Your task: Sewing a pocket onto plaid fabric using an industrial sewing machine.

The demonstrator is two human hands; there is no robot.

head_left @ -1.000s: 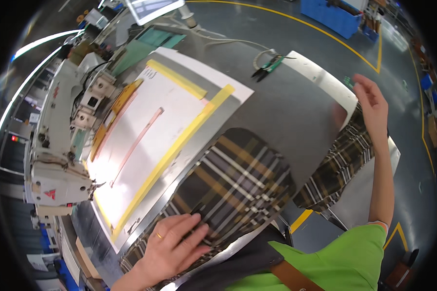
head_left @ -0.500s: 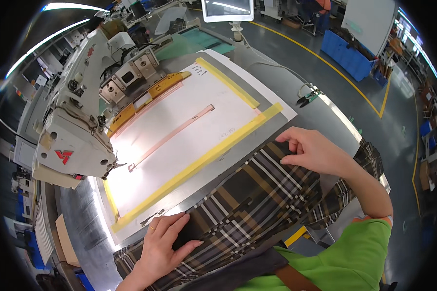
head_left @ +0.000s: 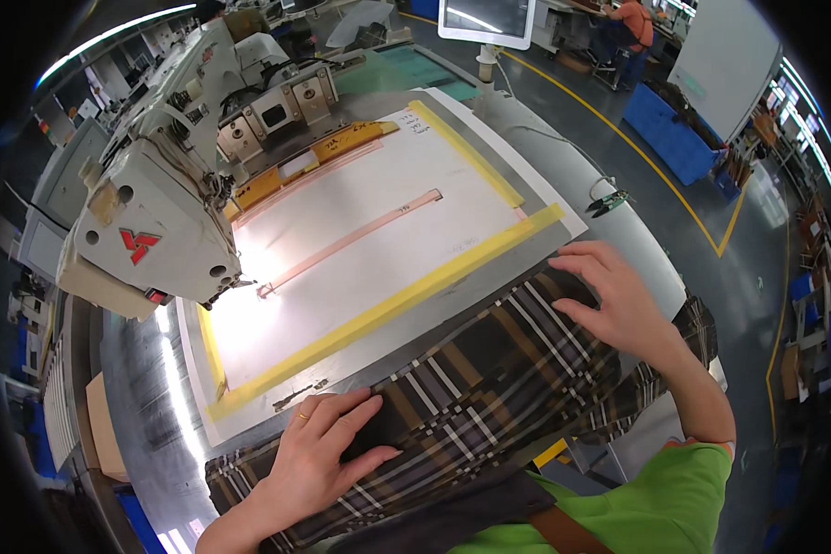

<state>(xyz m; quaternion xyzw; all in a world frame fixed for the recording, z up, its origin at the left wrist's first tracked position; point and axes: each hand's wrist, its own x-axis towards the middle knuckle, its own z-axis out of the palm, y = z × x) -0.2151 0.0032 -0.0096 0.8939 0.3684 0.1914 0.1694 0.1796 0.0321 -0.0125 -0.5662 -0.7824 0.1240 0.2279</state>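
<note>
A dark plaid fabric piece (head_left: 471, 388) with brown, grey and white stripes lies along the near edge of the metal machine table. My left hand (head_left: 319, 452), a ring on one finger, rests on its left part with fingers spread. Over the far right edge of the cloth, my right hand (head_left: 609, 300) is held with thumb and fingers apart, nothing between them. Beyond the cloth is a white template sheet (head_left: 369, 295) framed with yellow tape, a pinkish strip across its middle. The sewing machine head (head_left: 148, 231) stands at the left, its light shining on the sheet.
A yellow-brown clamp bar (head_left: 342, 140) runs along the sheet's far side. Green-handled thread snips (head_left: 608, 203) lie on the table's right. A screen (head_left: 486, 20) stands at the back. On the floor are a blue bin (head_left: 669, 134) and, farther off, a seated person (head_left: 630, 32).
The whole view has shifted slightly, so the machine and table sit differently in the picture. My right hand's thumb and fingers have spread a little wider; my left hand stays on the cloth.
</note>
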